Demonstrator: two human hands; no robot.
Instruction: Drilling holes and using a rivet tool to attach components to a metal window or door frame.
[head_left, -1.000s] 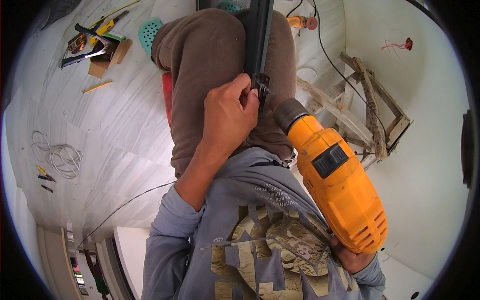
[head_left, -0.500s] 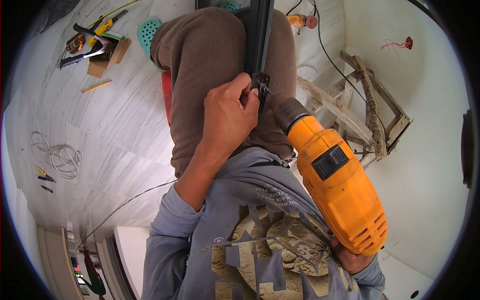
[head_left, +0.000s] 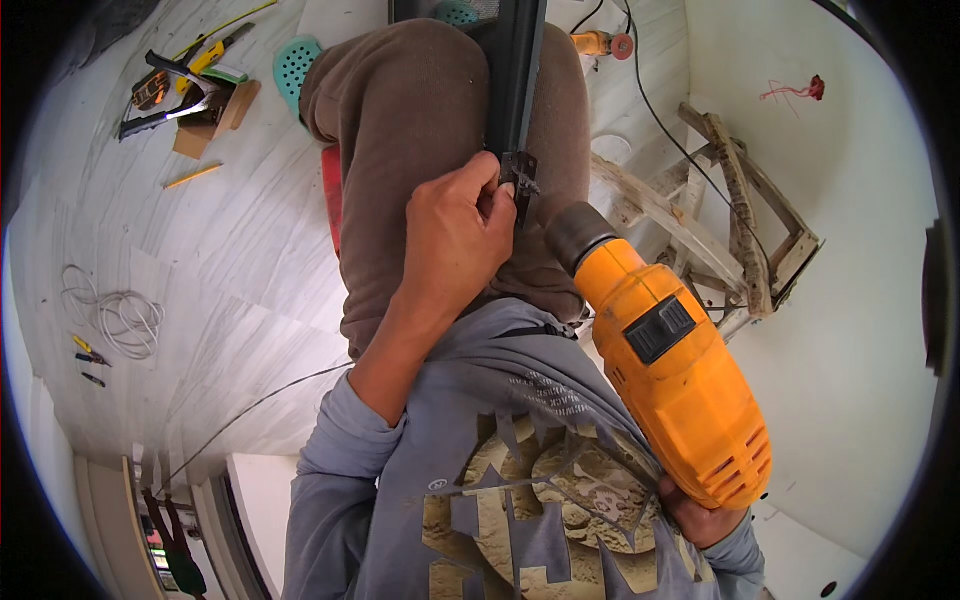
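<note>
A long dark metal frame bar (head_left: 516, 85) lies along my lap between the knees. At its near end sits a small black bracket (head_left: 522, 165) with holes. My left hand (head_left: 458, 232) is closed on the bracket's left edge, thumb and forefinger pinched there. A small silvery screw (head_left: 527, 186) shows beside the thumb tip, partly hidden. Pointing at it from the lower right is an orange power drill (head_left: 680, 370) with a dark chuck; whether its tip touches the screw is hard to see. My right hand (head_left: 705, 515) grips the drill's handle, mostly hidden beneath the drill body.
A rough wooden stand (head_left: 740, 215) leans by the wall on the right, near an orange grinder (head_left: 595, 43). On the left floor lie a hammer (head_left: 165, 95), a small cardboard box (head_left: 215, 125), a pencil (head_left: 193, 176), coiled white cable (head_left: 125, 320) and pliers (head_left: 90, 350).
The drill's front end has dipped slightly toward me, and the bracket's end has shifted a little. Both hands keep their grips. A distant person at lower left has moved.
</note>
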